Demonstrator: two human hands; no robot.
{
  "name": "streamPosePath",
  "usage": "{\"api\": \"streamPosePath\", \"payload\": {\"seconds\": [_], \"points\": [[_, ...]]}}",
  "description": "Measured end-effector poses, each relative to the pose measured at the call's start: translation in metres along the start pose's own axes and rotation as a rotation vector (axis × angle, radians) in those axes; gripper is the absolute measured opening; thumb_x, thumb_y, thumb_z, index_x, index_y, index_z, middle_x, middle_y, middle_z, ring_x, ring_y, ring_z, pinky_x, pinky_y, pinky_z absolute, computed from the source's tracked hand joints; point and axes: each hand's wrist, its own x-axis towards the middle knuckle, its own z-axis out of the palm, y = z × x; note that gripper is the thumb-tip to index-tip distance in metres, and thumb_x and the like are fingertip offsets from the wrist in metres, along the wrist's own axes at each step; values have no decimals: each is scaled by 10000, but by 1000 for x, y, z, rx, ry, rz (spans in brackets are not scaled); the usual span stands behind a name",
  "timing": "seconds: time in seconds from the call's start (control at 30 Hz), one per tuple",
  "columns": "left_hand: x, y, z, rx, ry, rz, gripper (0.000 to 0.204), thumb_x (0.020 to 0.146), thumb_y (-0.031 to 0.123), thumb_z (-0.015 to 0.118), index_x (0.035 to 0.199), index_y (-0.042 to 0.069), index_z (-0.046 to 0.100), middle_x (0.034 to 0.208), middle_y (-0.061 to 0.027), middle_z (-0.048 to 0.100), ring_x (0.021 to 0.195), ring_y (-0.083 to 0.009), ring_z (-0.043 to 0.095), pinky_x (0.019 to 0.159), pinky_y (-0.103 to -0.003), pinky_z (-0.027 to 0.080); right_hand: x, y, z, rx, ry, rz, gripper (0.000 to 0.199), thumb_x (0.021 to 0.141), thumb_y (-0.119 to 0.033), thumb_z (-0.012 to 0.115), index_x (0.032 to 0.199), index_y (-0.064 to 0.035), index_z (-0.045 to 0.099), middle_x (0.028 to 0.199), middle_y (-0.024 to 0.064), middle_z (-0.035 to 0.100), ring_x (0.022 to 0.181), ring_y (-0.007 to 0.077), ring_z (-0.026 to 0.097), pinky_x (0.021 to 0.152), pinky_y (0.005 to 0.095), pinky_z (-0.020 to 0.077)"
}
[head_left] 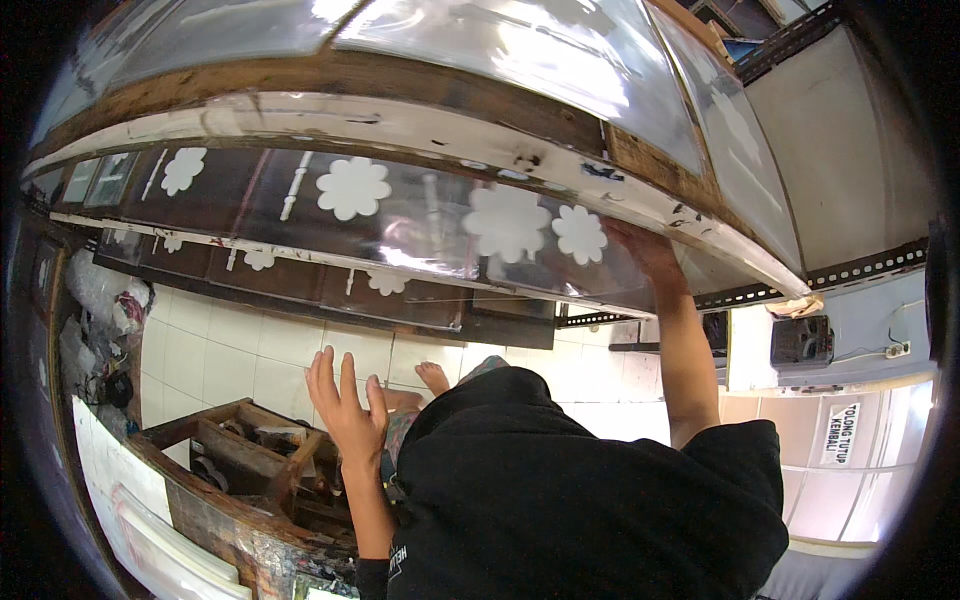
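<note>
Up top in the head view, right hand (640, 250) raised and pressed flat against the underside of a big framed screen (420, 130), fingers spread on the shiny mesh just beside a white flower shape (579, 234). Not clamped on anything, just palm and fingers against the surface. More flower shapes strung along the same panel: a large one (507, 221) just left of the hand, another (352, 187) further along, one more (183, 169) far left. Screen tilted overhead, wooden frame with a chipped white-painted edge (400, 120) sweeping across the whole view.

Lower down, left hand (345, 400) lifted, open, fingers apart, holding nothing, well below the screen and touching nothing that can be made out. Black sleeve and torso (560, 490) filling the lower middle. Bare foot (433, 377) on white floor tiles (230, 350) just beyond the hand. Wooden crate (240, 450) of dark odds and ends at lower left, near the left forearm. Small dark box (800, 340) on a white ledge at right.
</note>
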Motion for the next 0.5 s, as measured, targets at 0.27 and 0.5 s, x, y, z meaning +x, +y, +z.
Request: {"api": "streamPosePath", "payload": {"seconds": [0.27,0.5], "points": [[-59,-16,72,-89,-239,-130,341,866,88,652,1178,-42,615,1343,-240,519,1260,-439,474,1064,-518,382,-44,-1,-115,-332,389,112,270,940,33,469,1190,-17,559,1113,115,619,1001,242,655,881,351,575],[-134,-40,123,-146,-433,-310,300,898,116,642,1164,-21,656,1299,-244,568,1216,-402,529,1036,-461,439,-48,2,-128,-487,409,151,271,934,52,417,1156,-8,560,1101,114,612,955,209,655,777,306,571]]}}
